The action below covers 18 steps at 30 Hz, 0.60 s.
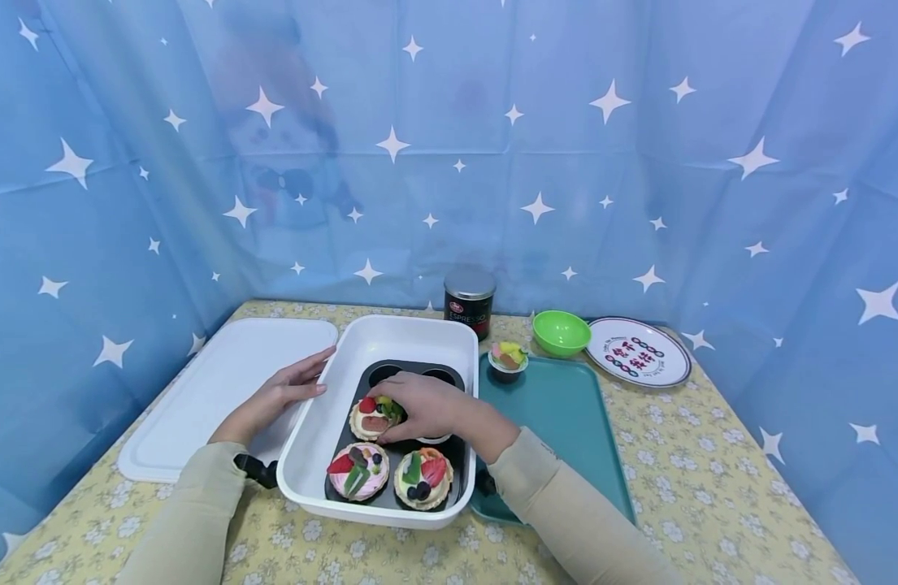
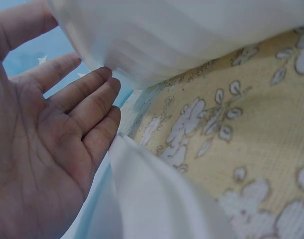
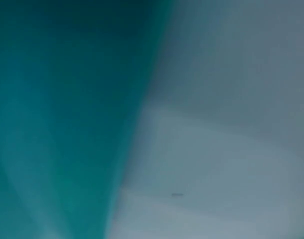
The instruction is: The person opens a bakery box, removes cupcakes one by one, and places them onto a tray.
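A dark muffin tin [image 1: 383, 497] lies inside a white plastic bin [image 1: 302, 485]. My right hand [image 1: 427, 406] reaches over the bin's right wall and pinches a fruit tart [image 1: 370, 421] with a raspberry on top, in the tin's middle row at the left. In the front row sit a pink-creamed tart [image 1: 358, 471] and another with strawberry and blueberries [image 1: 423, 479]. Part of a pale cup shows under my right hand. My left hand [image 1: 284, 394], fingers extended, is at the bin's left wall; in the left wrist view its palm [image 2: 40, 144] faces the camera.
Right of the bin lies a teal tray [image 1: 566, 422] with a fruit-topped cup [image 1: 508, 360]. Behind stand an espresso tin [image 1: 469, 305], a green bowl [image 1: 561, 334] and a patterned plate [image 1: 639, 352]. A white lid [image 1: 222, 390] lies at left. The right wrist view is blurred.
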Motion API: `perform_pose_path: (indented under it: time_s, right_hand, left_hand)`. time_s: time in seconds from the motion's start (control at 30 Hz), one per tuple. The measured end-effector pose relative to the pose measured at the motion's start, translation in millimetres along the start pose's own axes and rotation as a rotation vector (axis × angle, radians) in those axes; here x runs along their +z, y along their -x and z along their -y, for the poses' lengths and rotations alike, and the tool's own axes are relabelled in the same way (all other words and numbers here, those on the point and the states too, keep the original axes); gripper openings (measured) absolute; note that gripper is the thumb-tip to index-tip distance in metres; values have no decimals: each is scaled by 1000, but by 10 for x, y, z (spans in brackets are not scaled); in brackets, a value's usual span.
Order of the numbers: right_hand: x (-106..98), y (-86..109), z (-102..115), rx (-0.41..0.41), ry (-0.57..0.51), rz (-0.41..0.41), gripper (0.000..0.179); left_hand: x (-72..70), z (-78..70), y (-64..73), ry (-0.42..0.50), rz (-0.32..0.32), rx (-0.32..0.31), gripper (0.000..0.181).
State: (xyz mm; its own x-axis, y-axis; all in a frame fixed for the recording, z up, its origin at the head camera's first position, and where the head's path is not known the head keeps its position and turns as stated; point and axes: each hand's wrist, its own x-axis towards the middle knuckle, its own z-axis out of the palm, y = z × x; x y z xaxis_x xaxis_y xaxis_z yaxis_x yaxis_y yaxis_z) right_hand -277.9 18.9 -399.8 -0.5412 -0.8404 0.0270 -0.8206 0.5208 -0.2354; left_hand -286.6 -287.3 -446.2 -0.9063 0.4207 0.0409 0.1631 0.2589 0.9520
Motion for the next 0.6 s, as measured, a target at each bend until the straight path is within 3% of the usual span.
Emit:
perform_pose_path:
  time_s: [0.27,0.6]
  right_hand:
    - [-10,17,14,-18,9,-23,65]
    - [-4,40,4,-102,32,-78,59]
  left_hand:
    - [4,-12,3,0,1,5,71]
    - [7,-2,7,-1,-7,0,71]
